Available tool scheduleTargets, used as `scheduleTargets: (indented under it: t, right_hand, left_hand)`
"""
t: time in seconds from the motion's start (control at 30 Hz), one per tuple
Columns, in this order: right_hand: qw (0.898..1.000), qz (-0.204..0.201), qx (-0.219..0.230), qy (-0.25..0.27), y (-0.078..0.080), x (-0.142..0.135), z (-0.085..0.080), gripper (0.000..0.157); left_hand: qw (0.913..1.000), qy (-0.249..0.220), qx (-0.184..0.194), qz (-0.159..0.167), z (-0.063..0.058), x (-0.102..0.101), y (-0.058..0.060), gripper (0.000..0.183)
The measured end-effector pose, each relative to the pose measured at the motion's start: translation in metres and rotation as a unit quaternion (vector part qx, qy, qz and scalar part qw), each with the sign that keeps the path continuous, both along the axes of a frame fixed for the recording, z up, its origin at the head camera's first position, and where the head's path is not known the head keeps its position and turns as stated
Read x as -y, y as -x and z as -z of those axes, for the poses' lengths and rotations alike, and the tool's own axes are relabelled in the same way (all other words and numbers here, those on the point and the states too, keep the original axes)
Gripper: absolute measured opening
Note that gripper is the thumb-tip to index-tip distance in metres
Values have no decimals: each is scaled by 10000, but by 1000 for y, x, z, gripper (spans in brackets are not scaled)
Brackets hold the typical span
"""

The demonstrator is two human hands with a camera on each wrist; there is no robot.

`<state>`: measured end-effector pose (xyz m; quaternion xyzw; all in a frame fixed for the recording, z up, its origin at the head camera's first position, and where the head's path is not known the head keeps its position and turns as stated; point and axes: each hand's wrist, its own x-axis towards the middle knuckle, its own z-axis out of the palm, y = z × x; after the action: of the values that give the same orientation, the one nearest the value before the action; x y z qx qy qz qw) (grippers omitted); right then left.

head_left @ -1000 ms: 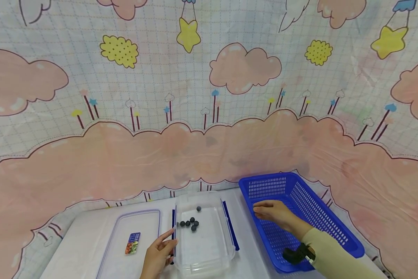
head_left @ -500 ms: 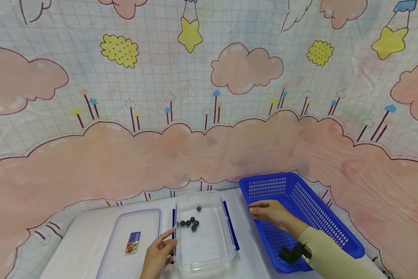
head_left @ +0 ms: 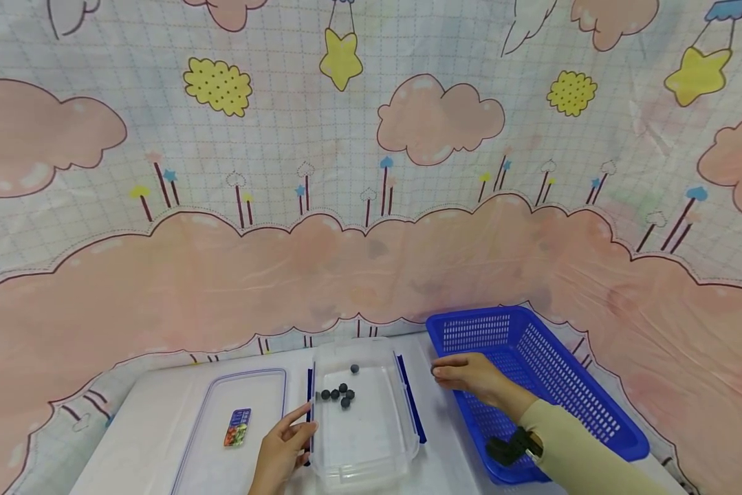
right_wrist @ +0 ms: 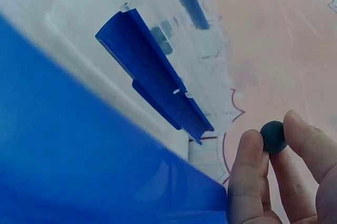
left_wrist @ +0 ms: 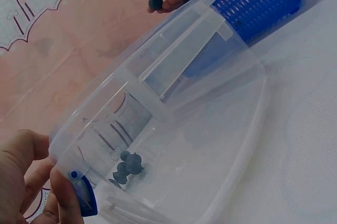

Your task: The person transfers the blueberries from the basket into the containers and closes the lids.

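Note:
My right hand (head_left: 478, 377) pinches a dark blueberry (right_wrist: 273, 137) between thumb and fingertips, just left of the blue basket's near rim. In the left wrist view that same blueberry (left_wrist: 155, 2) shows beyond the far wall of a clear plastic food box (head_left: 371, 440). My left hand (head_left: 280, 447) holds the box's left side by its rim and blue side clip (left_wrist: 84, 195). Inside the box, several blueberries (head_left: 343, 395) lie clustered near the left wall, and a single blueberry (head_left: 355, 369) sits apart toward the back.
A blue perforated basket (head_left: 441, 322) stands right of the box. Left of it lies a clear lid (head_left: 206, 392) with a colourful label (head_left: 237, 427). A second blue clip (head_left: 411, 399) hangs open on the box's right side. A printed cloth (head_left: 321, 275) rises behind the white table.
My right hand has moved left from over the basket toward the box, carrying the blueberry past the rim. My left hand and the blueberries in the box have stayed put.

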<state>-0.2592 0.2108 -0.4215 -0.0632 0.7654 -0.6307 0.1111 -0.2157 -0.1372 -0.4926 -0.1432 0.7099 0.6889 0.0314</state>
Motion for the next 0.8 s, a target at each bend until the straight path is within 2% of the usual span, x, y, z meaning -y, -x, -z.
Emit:
scheduleTargets:
  t: [0.2, 0.47, 0.8]
  right_hand:
    - [9998, -132, -60, 147, 3, 8, 0, 45]
    - [9998, -156, -62, 67, 5, 23, 3, 42]
    - [10000, 26, 10, -6, 11, 43, 10, 37]
  left_hand:
    - [10000, -33, 51, -40, -1, 0, 0, 49]
    - [10000, -50, 47, -25, -1, 0, 0, 48]
    - [10000, -4, 58, -16, -3, 0, 0, 48]
